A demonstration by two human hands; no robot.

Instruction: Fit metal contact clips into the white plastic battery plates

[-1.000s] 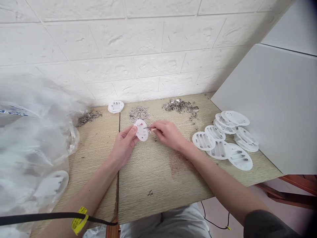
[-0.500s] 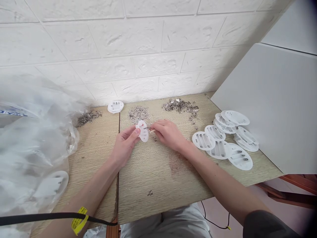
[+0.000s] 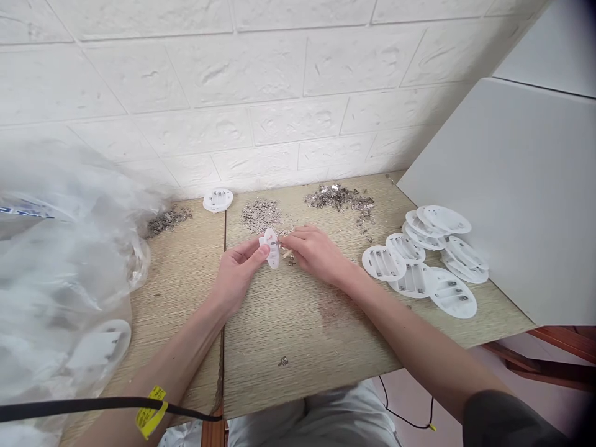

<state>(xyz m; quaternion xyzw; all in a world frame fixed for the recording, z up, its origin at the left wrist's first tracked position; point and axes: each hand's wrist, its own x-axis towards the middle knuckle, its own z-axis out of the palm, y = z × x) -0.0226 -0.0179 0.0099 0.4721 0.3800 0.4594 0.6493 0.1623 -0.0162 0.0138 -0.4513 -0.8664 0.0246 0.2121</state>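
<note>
My left hand pinches a white oval plastic battery holder between thumb and fingers, tilted so it shows nearly edge-on. Close on its right, my right hand is closed around a thin tool with a pale, stick-like end; its tip is at the holder's slotted face, and I cannot make out its exact kind. Just behind the hands lies a heap of small silvery metal pieces. A few loose metal contacts rest below the right fingers.
Several finished-looking white oval holders overlap at the right, by a grey panel. More metal parts lie near the wall. A clear plastic bag fills the left. A black cable crosses the lower left.
The battery holder has turned more edge-on and shifted slightly right. The tool's pale end has swung a little lower beside it. Both hands keep their hold.
</note>
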